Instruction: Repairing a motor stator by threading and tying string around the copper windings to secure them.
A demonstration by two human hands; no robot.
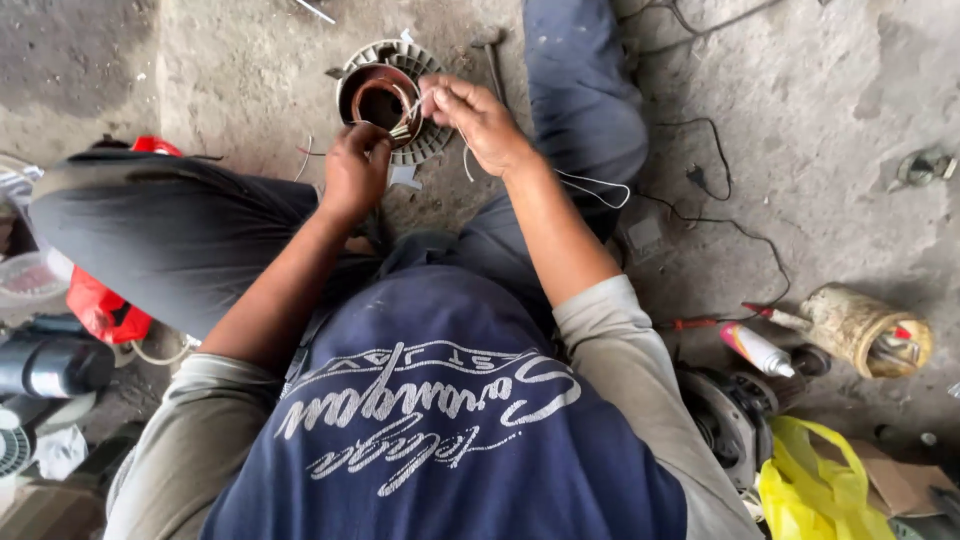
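Observation:
A round motor stator (385, 95) with copper windings lies on the concrete floor between my legs. My left hand (355, 170) rests against its near rim, fingers curled on thin leads coming off the winding. My right hand (478, 118) pinches a thin white wire (590, 190) at the stator's right edge; the wire loops down past my wrist. The fingertips of both hands meet over the windings, and what lies under them is hidden.
A hammer (490, 50) lies behind the stator. At the right stand a worn tin of tools (870, 330), a white tube (755, 350), a motor housing (725, 415) and a yellow bag (810, 490). Black cables (720, 170) cross the floor. A red object (100, 305) sits left.

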